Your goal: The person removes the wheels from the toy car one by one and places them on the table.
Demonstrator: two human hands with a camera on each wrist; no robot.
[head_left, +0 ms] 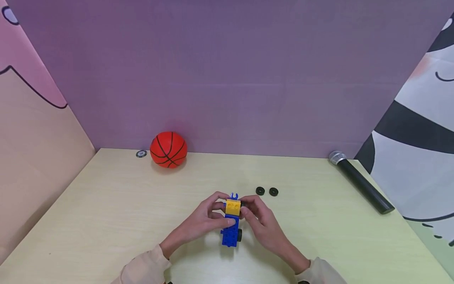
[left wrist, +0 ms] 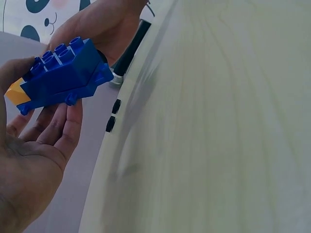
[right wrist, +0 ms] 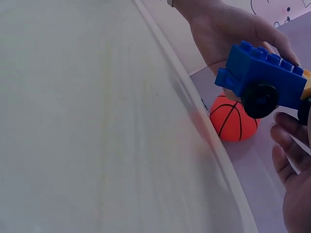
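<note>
Head view: on the pale table (head_left: pixel 117 221), a microphone (head_left: pixel 363 183) lies far right. Near the middle, my left hand (head_left: pixel 202 221) and right hand (head_left: pixel 265 228), fingers curled nearly closed, hold up a blue-and-yellow toy vehicle (head_left: pixel 230 236): left gripping its body, right pinching its far right wheel (right wrist: pixel 303 111). Two loose tyres (head_left: pixel 273 191) lie just beyond.

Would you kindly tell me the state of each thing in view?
Left hand: gripping toy car
Right hand: holding front wheel, seating unclear
Toy car: raised off table, left pegs bare
Rear wheel: mounted on the right
Two loose wheels: lying flat
Ball: resting on table
Microphone: lying down
Disc: lying flat
</note>
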